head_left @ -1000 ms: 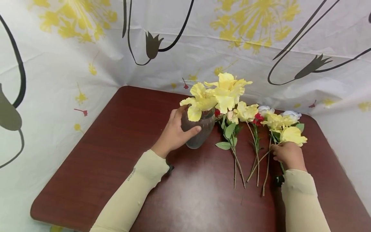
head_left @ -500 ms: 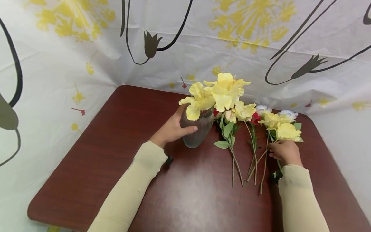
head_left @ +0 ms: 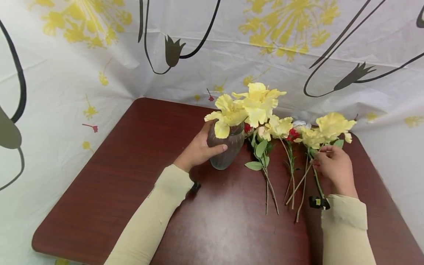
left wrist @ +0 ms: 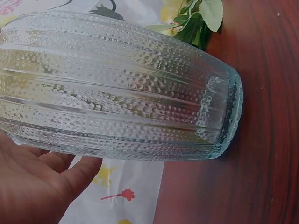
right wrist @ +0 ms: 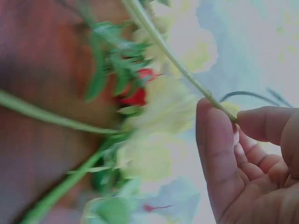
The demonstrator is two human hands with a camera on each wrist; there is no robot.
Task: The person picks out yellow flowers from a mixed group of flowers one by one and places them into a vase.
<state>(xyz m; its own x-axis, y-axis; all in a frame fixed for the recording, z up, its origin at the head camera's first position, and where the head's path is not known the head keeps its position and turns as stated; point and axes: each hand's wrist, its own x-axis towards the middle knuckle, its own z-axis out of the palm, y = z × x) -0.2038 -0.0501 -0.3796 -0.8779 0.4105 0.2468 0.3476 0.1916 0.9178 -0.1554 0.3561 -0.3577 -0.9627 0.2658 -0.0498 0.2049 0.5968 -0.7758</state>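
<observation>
My left hand (head_left: 198, 149) holds the side of a clear glass vase (head_left: 228, 149), thumb across its front. Raised dots and ribs cover the glass vase (left wrist: 131, 93) in the left wrist view, where its base seems to lift off or tilt over the table; I cannot tell which. Two large yellow flowers (head_left: 258, 105) rise from its mouth. To the right, my right hand (head_left: 336, 169) pinches the stem of a yellow flower (head_left: 334, 127) whose head is up above the other blooms. The right wrist view shows that green stem (right wrist: 180, 65) between thumb and fingertip.
Right of the vase, several artificial flowers lie on the brown table (head_left: 99, 191): a leafy pale bloom (head_left: 263, 133), a red flower (head_left: 293, 134), a yellow one (head_left: 281, 126) and a white one (head_left: 302, 125). A patterned white sheet (head_left: 212, 44) hangs behind the table.
My right hand has risen a little, lifting the yellow flower up and away from the lying ones. My left hand and the vase have stayed in place.
</observation>
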